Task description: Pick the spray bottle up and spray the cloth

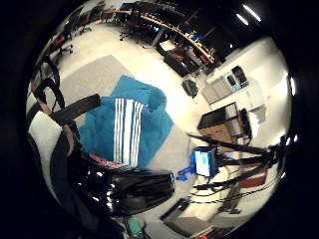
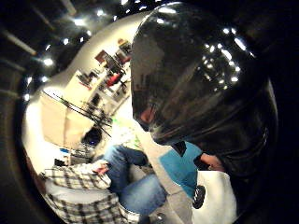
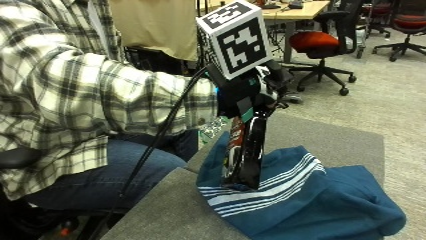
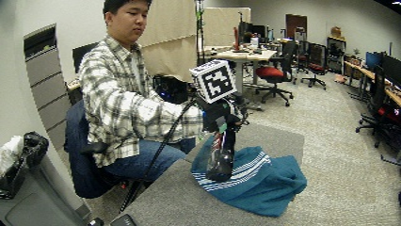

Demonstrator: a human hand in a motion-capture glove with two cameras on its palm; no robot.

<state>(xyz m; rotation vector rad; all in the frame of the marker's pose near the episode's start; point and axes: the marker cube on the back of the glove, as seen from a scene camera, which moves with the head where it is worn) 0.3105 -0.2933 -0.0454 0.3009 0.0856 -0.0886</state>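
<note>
Office chairs and desks stand behind a grey felt-covered surface (image 3: 333, 135) where a seated person in a plaid shirt works.

On that surface lies a rumpled teal cloth with white stripes (image 3: 313, 200), and a glossy black plastic spray bottle (image 3: 245, 160) stands upright with its base over the striped part of the cloth; whether it rests there or is lifted just clear cannot be told. The gloved right hand (image 3: 249, 92) grips the bottle at its top, fingers curled round the neck and trigger. From the little finger side palm view the cloth (image 1: 127, 127) spreads below the bottle's dark body (image 1: 132, 189); in the thumb side palm view the bottle (image 2: 201, 79) fills most of the picture.
</note>
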